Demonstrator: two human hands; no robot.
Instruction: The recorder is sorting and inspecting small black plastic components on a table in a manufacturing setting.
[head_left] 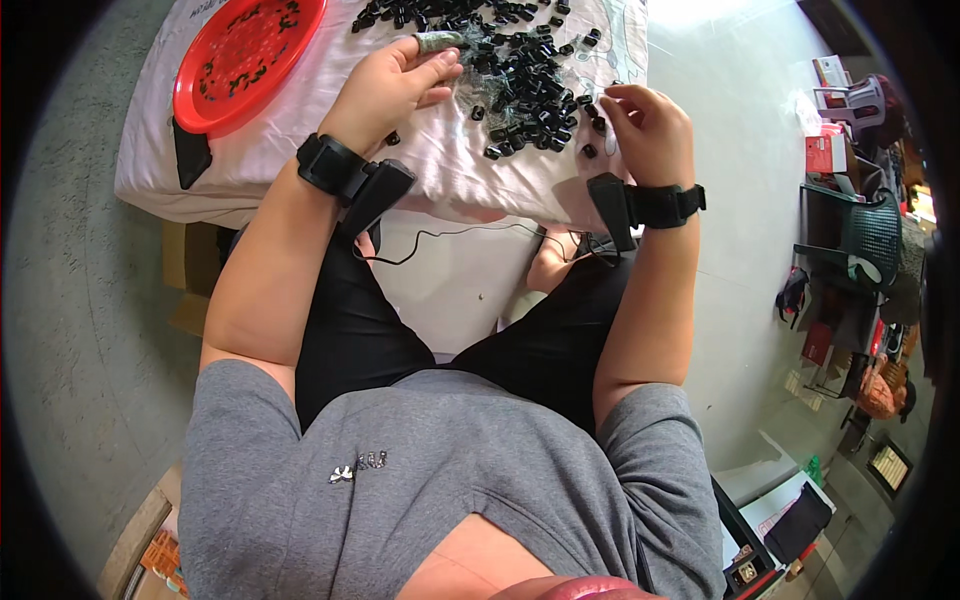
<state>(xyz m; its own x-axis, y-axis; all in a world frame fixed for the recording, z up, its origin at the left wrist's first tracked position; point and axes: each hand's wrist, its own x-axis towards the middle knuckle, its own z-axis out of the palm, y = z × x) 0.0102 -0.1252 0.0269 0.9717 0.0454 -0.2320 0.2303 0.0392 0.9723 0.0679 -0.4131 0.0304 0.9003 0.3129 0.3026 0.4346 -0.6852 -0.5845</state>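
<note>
Worn items of the person, seen from above. The T-shirt (500, 430) is heather grey and short-sleeved, with a notched neckline, a visible seam and a small dark-and-white chest marking (358, 467). The trousers (350, 340) are plain black. Each forearm bears a black strap, the left wristband (328, 165) and the right wristband (665, 207), each fitted with a dark, wedge-shaped module, the left module (380, 195) and the right module (612, 212). A mottled grey-green wrap (438, 42) appears to cover one finger of the left hand (400, 82).

Black pile (535, 90) cut off above
</note>
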